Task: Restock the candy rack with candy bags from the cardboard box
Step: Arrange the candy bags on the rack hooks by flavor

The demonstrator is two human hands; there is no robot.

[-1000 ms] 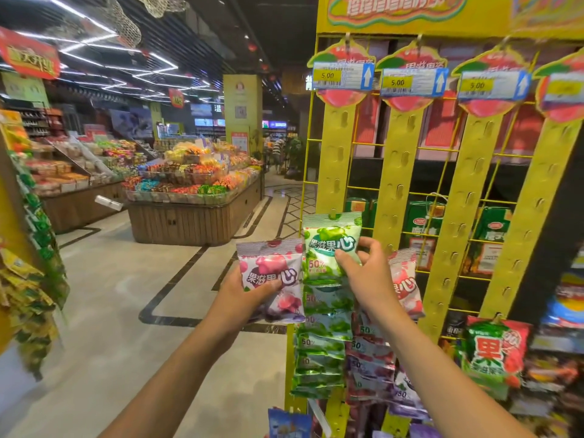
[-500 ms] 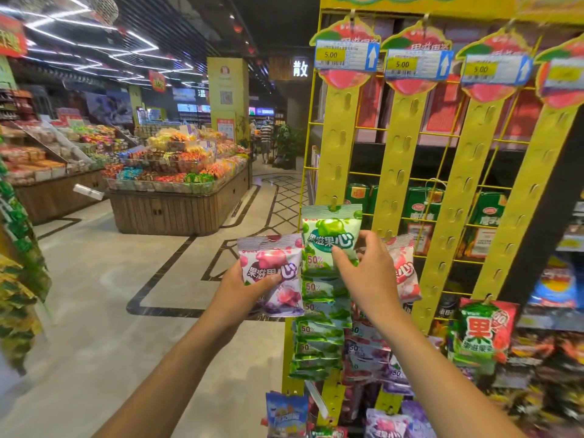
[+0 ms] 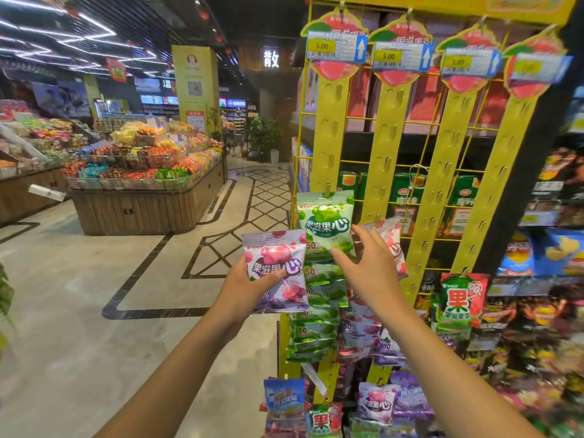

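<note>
Head view: you face the left side of the rack with both arms raised to it.
Rack: tall yellow wire candy rack [image 3: 328, 128] with perforated yellow hanging strips; bags hang on the lower parts of the strips.
Green column: overlapping green candy bags [image 3: 319, 311] hang down the leftmost strip.
Top bag: green-and-white plastic candy bag [image 3: 325, 221] hangs on that strip, at the head of the column.
Purple bag: purple-and-white plastic candy bag [image 3: 271, 248] is off the rack, upright, just left of the green column.
Right hand [image 3: 373, 270]: your thumb and forefinger pinch the top bag's lower right corner.
Left hand [image 3: 243, 286]: your fingers curl behind the purple bag and your thumb presses across its front.
</note>
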